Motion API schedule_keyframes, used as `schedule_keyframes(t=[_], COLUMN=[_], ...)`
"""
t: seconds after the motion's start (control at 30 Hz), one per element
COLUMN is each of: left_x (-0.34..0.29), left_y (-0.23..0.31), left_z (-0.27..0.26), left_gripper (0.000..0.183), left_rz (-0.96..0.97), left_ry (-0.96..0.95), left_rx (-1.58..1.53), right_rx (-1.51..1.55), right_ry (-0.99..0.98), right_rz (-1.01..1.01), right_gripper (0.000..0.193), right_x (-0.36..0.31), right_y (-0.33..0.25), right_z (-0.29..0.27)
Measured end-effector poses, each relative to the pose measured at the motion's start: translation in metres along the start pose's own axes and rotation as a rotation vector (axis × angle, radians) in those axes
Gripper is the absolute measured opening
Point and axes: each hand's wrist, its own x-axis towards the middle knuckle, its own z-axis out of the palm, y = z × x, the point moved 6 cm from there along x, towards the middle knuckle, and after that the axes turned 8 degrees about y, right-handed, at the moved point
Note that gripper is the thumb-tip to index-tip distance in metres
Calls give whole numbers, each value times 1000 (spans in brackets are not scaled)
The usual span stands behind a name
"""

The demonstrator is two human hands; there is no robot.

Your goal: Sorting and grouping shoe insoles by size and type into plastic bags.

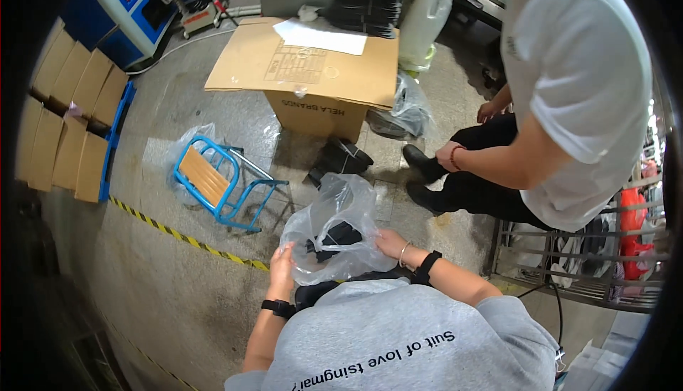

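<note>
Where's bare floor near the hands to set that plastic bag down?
Bare floor lies to the left hand's side, between the yellow-black tape and the blue stool. More lies beyond the stool, toward the cardboard box. It is crowded ahead of the plastic bag, with dark items, and to the right, with a seated person's shoes and a metal rack.

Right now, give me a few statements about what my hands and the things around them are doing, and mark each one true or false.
1. Both hands hold a clear plastic bag with dark items inside. True.
2. The left hand is bare-wristed. False: it wears a black wristband.
3. A blue folding stool lies on the floor. True.
4. The cardboard box is bare on top. False: white paper lies on it.
</note>
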Motion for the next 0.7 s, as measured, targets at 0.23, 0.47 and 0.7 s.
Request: schedule_keyframes(t=[0.23,0.47,0.7], left_x=[45,119,182], left_y=[-14,-77,-162], left_z=[-68,-96,-130], left_gripper=[30,28,20], left_rz=[-61,-175,-219], left_ry=[93,247,494], left_rx=[-79,-193,-78], right_rx=[-315,-332,-234], right_ry=[-235,-276,-113], right_rz=[97,109,57], right_gripper=[29,31,69], right_x=[50,111,270], right_y=[-53,19,54], right_z=[70,117,130])
